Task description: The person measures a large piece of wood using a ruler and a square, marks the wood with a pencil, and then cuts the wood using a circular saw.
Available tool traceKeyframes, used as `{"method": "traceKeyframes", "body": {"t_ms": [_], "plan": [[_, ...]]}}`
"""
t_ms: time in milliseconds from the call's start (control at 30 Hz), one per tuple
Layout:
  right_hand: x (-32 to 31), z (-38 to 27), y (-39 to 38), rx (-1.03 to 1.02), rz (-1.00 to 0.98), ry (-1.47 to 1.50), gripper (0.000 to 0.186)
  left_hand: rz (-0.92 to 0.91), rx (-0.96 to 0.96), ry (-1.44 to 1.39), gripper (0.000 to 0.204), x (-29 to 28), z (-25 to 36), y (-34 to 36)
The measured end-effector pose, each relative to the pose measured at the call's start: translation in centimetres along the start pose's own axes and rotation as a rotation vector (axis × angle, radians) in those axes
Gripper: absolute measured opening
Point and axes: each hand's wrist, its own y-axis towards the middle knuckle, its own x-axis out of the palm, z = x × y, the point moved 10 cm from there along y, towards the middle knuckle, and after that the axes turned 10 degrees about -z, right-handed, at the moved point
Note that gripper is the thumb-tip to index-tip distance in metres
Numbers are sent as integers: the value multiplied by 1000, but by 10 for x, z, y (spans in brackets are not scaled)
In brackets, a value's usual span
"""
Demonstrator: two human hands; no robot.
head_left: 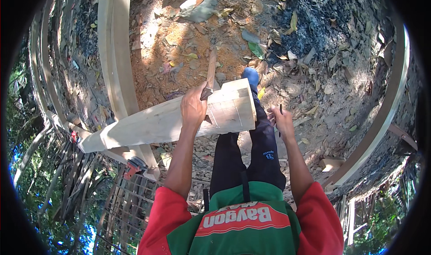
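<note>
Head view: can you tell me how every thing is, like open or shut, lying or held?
Beam: lying across the boards, marked with faint lines.
Boards: lying, passing under the beam.
Left hand: on the beam, beside the stick; grip unclear.
Stick: jutting past the beam.
Right hand: closed on the pen.
Pen: held, thin, dark.
Red tool: unheld; on or off, can't tell.

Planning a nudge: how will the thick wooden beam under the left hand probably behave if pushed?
The beam will probably feel stiff and heavy, being thick, solid-looking wood. It would likely slide or pivot rather than roll: its faces look flat and it lies across another timber. Tipping is uncertain; support under the wide end is hidden.
</note>
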Motion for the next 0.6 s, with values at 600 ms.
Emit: {"method": "traceKeyframes", "body": {"t_ms": [600], "plan": [[87, -248, -18, -504, -325, -1060, 30, -595, -207, -830, 36, -91, 25, 84]]}}
